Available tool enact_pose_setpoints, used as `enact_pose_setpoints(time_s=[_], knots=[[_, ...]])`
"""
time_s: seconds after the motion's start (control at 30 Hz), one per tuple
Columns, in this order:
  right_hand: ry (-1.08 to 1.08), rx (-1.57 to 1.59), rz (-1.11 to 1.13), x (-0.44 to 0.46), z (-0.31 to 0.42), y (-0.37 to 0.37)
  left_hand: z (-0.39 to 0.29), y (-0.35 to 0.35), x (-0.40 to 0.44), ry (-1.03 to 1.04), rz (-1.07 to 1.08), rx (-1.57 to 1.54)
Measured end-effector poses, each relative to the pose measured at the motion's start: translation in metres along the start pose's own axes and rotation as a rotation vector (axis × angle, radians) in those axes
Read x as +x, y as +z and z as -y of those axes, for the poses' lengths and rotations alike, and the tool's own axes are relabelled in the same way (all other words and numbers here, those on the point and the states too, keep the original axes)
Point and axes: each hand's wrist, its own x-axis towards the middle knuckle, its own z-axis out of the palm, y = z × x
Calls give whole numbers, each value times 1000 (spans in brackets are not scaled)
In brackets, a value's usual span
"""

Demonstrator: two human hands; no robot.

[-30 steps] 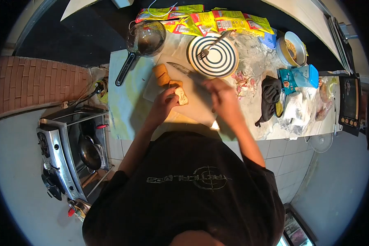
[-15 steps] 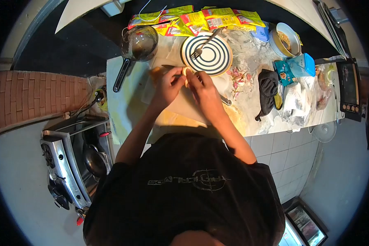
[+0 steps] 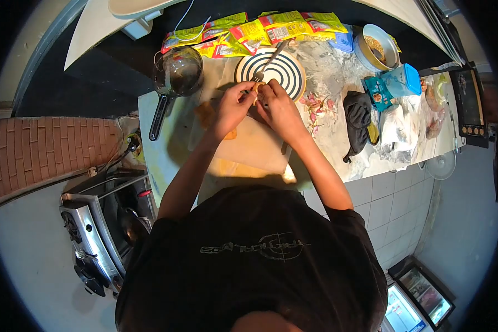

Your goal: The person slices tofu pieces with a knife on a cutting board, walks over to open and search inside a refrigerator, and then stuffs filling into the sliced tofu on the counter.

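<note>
Cutting board (image 3: 246, 152): flat on the worktop, reaching out from the near side of the striped plate (image 3: 297, 80).
Browned chunks (image 3: 205, 115): on the board, near and left of the plate, partly covered by the left hand and forearm.
Black cloth (image 3: 357, 119): crumpled, to the right of the plate and slightly nearer; a white plastic bag (image 3: 397, 128) lies further right.
Left hand (image 3: 235, 110): just off the plate's near-left edge, thumb and fingertips pinching a small food piece (image 3: 257, 87).
Right hand (image 3: 280, 113): over the plate's near edge, fingers curled in and pressed on the same piece; exact contact is hidden.
Food piece: between both hands' fingertips, in front of the plate's near-left rim; height above it cannot be told.
Peelings (image 3: 318, 108): reddish, scattered right of the plate, near the right hand.
Fork (image 3: 269, 62): across the plate, tines right by the fingertips.
Pan (image 3: 180, 72): left of the plate, handle toward the person.
Blue-lidded tub (image 3: 399, 83): well right of the plate.
Bowl (image 3: 392, 51): far right of it.
Packets (image 3: 260, 34): yellow and red, lined up behind it.
</note>
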Motion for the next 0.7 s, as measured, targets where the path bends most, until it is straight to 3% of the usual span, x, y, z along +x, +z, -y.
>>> enact_pose_setpoints(time_s=[0.2, 0.7], knots=[[-18, -29, 23, 12, -11, 3, -4, -4, 16, 40, -96, 65], [129, 29, 94, 24, -33, 8, 11, 2, 29, 18, 4, 13]])
